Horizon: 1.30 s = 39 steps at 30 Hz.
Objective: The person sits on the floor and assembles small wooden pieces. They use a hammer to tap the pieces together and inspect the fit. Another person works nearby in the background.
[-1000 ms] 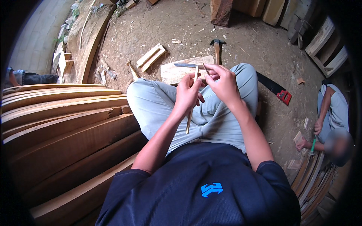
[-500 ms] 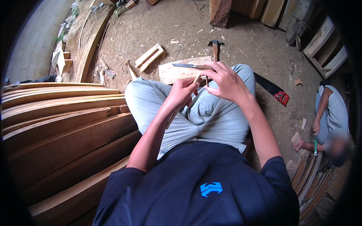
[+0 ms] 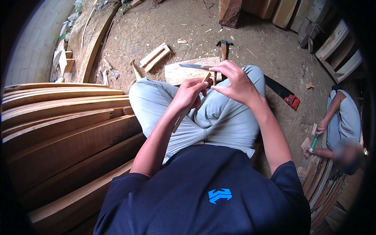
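My left hand point(image 3: 190, 93) is closed around a thin wooden strip point(image 3: 206, 77); its lower end slants back beneath my left forearm. Facing it, my right hand point(image 3: 237, 84) pinches a short dark stick point(image 3: 214, 78) upright between thumb and fingertips, just beside the strip's far end. A knife point(image 3: 194, 66) with a grey blade points left from beyond my right fingers, over a flat pale board point(image 3: 176, 74) on the ground. My fingers cover its handle end, so I cannot tell whether the knife is held or lies there. Both hands are above my crossed legs.
A claw hammer point(image 3: 224, 49) lies beyond the board, a red-handled saw point(image 3: 284, 94) right of my knee. A grooved wood block point(image 3: 155, 57) is at the far left. Long planks point(image 3: 70, 129) are stacked at my left. At right, another person point(image 3: 346, 113) holds a green-handled tool point(image 3: 314, 143).
My right hand's thumb and fingers have shifted slightly around the dark stick. My left hand still holds the strip. The other person's green-handled tool has swung to a slant, toward their other hand.
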{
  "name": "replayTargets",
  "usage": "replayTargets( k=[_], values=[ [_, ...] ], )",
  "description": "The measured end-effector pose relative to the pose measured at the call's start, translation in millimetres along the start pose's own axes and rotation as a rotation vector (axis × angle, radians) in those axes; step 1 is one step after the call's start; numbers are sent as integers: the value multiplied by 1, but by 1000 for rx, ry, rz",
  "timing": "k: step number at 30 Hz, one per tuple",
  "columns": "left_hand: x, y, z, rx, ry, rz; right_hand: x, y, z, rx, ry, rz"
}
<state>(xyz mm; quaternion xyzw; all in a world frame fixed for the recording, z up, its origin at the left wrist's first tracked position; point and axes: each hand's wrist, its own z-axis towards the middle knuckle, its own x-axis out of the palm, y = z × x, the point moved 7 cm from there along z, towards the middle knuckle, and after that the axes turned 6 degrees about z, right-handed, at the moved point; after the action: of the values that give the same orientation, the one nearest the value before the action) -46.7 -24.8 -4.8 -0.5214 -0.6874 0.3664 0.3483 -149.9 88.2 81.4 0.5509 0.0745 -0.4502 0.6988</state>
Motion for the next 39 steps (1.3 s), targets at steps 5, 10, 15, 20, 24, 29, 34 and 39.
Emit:
replayTargets(
  k=[5,10,15,20,24,29,34,39],
  values=[
    [1,-2,0,1,11,-25,-5,3,2,2,-20,-19],
    [3,-5,1,9,33,-33,-8,4,3,-1,7,-31],
    [5,-7,-1,8,52,-57,-9,4,2,4,13,-23],
    [5,-5,-2,6,49,-73,-9,2,1,8,40,-4],
    [3,-6,-2,47,37,-16,-6,3,3,9,55,-34],
    [-8,10,-4,43,1,20,10,-9,2,207,50,261],
    [-3,11,-9,30,35,79,40,-44,-12,538,133,721],
    [-4,24,-6,-17,108,215,44,-48,-16,531,156,593]
  ],
)
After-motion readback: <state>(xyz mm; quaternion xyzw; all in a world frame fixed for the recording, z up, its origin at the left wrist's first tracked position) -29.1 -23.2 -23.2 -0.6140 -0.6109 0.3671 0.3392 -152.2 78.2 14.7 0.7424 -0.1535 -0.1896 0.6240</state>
